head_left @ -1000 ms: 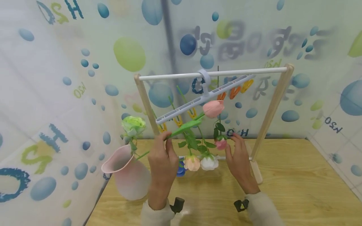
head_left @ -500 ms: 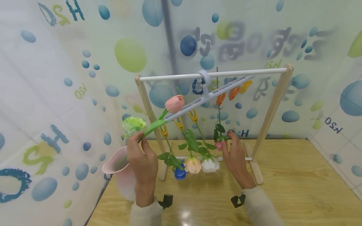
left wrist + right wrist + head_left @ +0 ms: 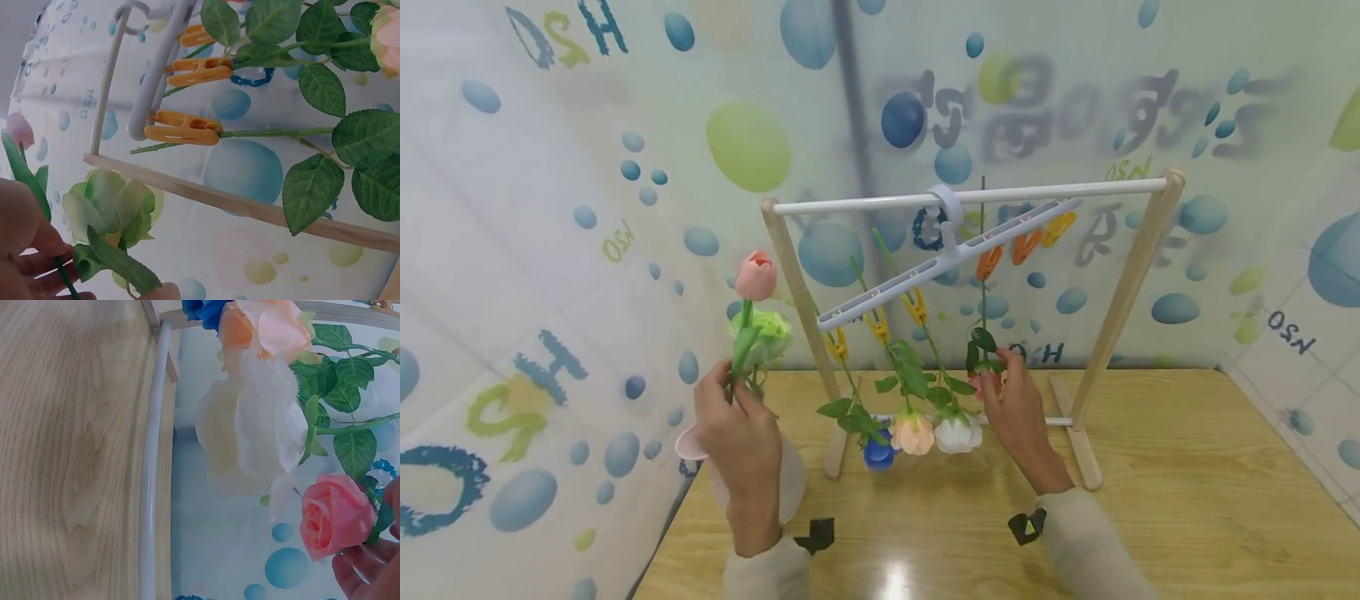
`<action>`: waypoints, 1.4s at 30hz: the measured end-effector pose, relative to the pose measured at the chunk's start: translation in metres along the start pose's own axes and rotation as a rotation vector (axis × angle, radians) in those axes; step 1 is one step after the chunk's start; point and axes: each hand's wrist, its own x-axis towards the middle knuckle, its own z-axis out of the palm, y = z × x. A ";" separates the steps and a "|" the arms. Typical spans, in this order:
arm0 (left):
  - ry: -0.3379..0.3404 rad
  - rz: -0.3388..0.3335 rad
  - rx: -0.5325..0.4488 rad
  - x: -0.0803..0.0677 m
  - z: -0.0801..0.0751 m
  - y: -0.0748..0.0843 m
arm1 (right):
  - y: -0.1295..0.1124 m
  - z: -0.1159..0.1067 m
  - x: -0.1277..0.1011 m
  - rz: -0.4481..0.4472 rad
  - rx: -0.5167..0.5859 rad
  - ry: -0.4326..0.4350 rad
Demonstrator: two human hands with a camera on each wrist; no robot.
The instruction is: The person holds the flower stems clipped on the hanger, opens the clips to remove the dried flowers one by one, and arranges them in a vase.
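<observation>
My left hand (image 3: 741,442) pinches the green stem of a pink tulip (image 3: 756,276), held upright over the pink-white vase (image 3: 792,479). A pale green flower (image 3: 767,336) stands in that vase, just behind the fingers. The stem's lower end is hidden by the hand. At the rack's right side, my right hand (image 3: 1018,412) holds a pink rose (image 3: 334,515) at its base between thumb and fingers. That rose hangs head-down from an orange clip (image 3: 988,263) on the grey hanger (image 3: 887,292).
Blue (image 3: 878,451), peach (image 3: 913,434) and white (image 3: 958,436) flowers hang upside down from yellow clips (image 3: 878,325). Further right, an orange clip (image 3: 1026,247) and a yellow clip (image 3: 1060,229) hold nothing. The hanger hooks over the white bar (image 3: 1060,190) of a wooden-legged rack on the table (image 3: 1187,500).
My left hand has carried the tulip leftward from before the hanger to over the vase, turning it upright. My right hand has shifted slightly left and closed on the pink rose.
</observation>
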 end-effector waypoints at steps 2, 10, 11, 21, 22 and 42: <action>-0.003 -0.017 0.017 0.000 -0.002 -0.003 | 0.000 0.001 0.001 -0.008 -0.011 0.013; -0.041 -0.061 0.117 -0.002 -0.010 -0.009 | 0.000 0.006 0.005 -0.019 -0.016 0.079; -0.046 -0.065 0.135 -0.002 -0.011 -0.009 | 0.000 0.007 0.006 -0.020 -0.015 0.086; -0.176 -0.149 0.354 -0.008 -0.020 -0.016 | -0.005 0.011 0.012 -0.011 0.037 0.112; -0.191 -0.157 0.365 -0.008 -0.021 -0.016 | -0.005 0.011 0.013 -0.008 0.037 0.114; -0.249 -0.108 0.305 -0.012 -0.033 -0.009 | -0.010 0.012 0.020 -0.019 -0.033 0.087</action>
